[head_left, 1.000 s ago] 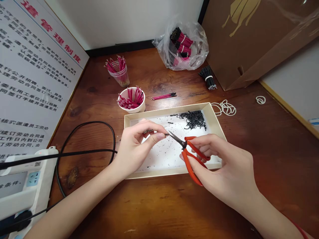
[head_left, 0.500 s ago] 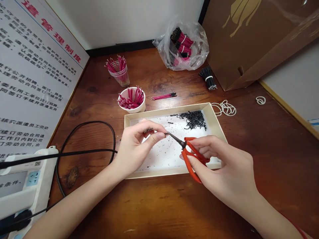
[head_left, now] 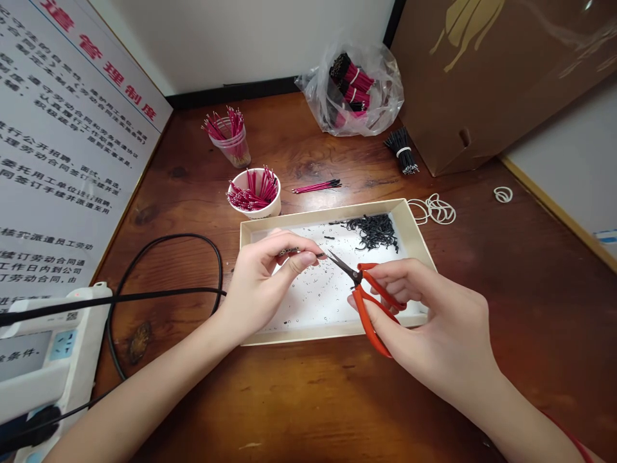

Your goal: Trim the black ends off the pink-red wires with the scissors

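Between the thumb and forefinger of my left hand [head_left: 263,276] is a thin black piece of tubing, its tip poking out to the right. More short black tubing pieces [head_left: 288,251] are tucked in the same hand, their open ends showing. My right hand [head_left: 438,315] grips orange-handled scissors [head_left: 357,276], whose dark blades stand slightly apart just right of that tip. Both hands are above a shallow cream box [head_left: 308,337] with a white bottom. Inside it are a heap of black tubing pieces [head_left: 373,233] and many tiny black clippings.
Behind the box are a paper cup [head_left: 265,209] and a clear plastic cup [head_left: 236,151] of pink wires, several loose wires [head_left: 315,187], a plastic bag [head_left: 385,109] of bundles, a black bundle [head_left: 402,151] and rubber bands [head_left: 436,209]. A power strip [head_left: 77,360] and black cable [head_left: 168,238] lie left.
The scissor blades have opened a little and moved slightly away from the tubing tip. My left hand has stayed almost in place.
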`<move>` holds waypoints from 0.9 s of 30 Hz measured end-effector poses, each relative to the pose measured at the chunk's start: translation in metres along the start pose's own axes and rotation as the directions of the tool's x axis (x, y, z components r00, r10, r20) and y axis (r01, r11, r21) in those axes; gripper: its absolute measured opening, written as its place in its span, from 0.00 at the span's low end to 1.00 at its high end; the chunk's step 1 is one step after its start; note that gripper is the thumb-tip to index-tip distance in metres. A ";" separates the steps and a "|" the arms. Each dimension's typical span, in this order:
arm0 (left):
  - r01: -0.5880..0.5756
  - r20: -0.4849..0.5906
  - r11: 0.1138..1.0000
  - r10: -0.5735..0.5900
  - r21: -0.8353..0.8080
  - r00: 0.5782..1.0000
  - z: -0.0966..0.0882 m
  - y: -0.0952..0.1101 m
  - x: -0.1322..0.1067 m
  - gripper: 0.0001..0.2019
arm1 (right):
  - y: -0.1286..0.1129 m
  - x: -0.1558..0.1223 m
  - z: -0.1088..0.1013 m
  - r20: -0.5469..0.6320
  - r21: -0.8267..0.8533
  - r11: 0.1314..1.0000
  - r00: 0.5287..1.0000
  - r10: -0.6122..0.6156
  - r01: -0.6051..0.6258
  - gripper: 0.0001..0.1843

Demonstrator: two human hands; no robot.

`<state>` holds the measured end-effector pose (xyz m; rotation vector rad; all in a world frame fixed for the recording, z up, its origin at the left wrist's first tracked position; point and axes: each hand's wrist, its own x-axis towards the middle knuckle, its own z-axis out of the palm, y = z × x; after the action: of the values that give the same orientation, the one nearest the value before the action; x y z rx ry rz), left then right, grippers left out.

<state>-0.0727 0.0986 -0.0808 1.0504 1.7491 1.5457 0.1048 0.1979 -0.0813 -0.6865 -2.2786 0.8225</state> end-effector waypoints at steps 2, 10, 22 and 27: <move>-0.015 0.005 1.000 0.015 0.017 1.000 0.000 0.000 0.000 0.07 | 0.000 0.000 0.001 -0.001 0.006 1.000 1.000 0.003 -0.003 0.08; -0.036 0.004 0.999 0.036 0.041 0.999 0.001 0.003 0.000 0.07 | 0.000 -0.002 -0.001 0.029 0.003 1.000 0.999 0.016 -0.016 0.08; -0.032 -0.007 0.999 0.033 0.035 0.999 0.001 0.003 0.000 0.07 | 0.000 -0.002 0.000 0.023 0.007 1.000 1.000 -0.008 0.008 0.09; -0.029 0.015 0.999 0.029 0.045 0.999 0.001 0.002 0.000 0.07 | 0.000 -0.001 -0.001 0.014 0.020 0.999 0.999 0.038 -0.038 0.08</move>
<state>-0.0718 0.0989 -0.0789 1.1114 1.7740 1.5184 0.1063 0.1978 -0.0808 -0.7189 -2.2725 0.8699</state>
